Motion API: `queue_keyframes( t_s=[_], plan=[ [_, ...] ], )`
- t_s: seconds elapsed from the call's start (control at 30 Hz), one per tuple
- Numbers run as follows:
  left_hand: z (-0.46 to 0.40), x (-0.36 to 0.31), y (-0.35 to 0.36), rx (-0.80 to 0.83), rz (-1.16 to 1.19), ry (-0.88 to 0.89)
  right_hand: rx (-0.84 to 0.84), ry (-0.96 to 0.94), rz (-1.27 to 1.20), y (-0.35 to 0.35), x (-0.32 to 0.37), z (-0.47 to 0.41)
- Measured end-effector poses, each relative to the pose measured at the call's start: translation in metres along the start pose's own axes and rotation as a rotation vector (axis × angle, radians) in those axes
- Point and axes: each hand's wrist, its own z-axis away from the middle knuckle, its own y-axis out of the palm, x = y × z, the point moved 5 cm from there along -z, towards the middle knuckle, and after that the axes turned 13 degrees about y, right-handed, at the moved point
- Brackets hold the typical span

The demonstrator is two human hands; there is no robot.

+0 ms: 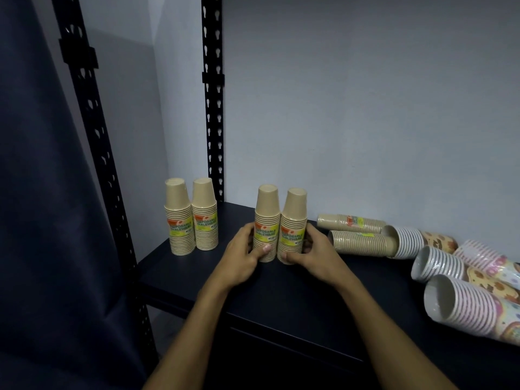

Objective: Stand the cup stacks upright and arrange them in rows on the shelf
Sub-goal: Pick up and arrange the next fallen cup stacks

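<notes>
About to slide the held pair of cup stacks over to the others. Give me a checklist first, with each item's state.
1. Left hand holds the left held stack: ok.
2. Right hand holds the right held stack: ok.
3. Both held stacks upright: right one leans slightly, not ok.
4. Shelf bare between them and the standing pair: ok.
5. Lying brown stacks still to stand: not ok.

**Dim corner with dark metal shelving**

A plain pale grey-blue wall [365, 108] fills the background, meeting a side wall [180, 94] in a corner. Two black slotted uprights [213, 102] rise beside a dark shelf board [295, 294]. A dark blue curtain [42, 220] hangs at the left. The light is low and cool.
</notes>
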Motion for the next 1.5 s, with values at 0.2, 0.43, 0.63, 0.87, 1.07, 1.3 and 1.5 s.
queue_keyframes(
  t_s=[0.2, 0.43, 0.63, 0.87, 1.07, 1.3, 1.5],
  plan=[
    [0.007, -0.019, 0.001, -0.005, -0.072, 0.054, -0.03, -0.007, 0.001, 0.001, 0.001, 0.002],
    [0.011, -0.025, -0.002, -0.021, -0.118, 0.035, -0.057, 0.02, -0.024, 0.003, 0.001, 0.011],
    [0.021, -0.029, -0.005, -0.045, -0.137, 0.024, -0.073, 0.008, -0.01, 0.007, 0.001, 0.022],
    [0.055, -0.037, -0.023, -0.124, -0.17, 0.034, 0.003, -0.023, 0.028, 0.029, 0.015, 0.041],
    [0.089, -0.037, -0.075, -0.18, -0.294, 0.015, 0.102, -0.063, 0.06, 0.084, 0.038, 0.042],
    [0.098, -0.03, -0.13, -0.169, -0.447, -0.057, 0.063, -0.127, 0.271, 0.139, 0.075, 0.02],
    [0.102, -0.014, -0.141, -0.2, -0.477, -0.071, 0.038, -0.172, 0.248, 0.154, 0.069, 0.015]
  ],
)
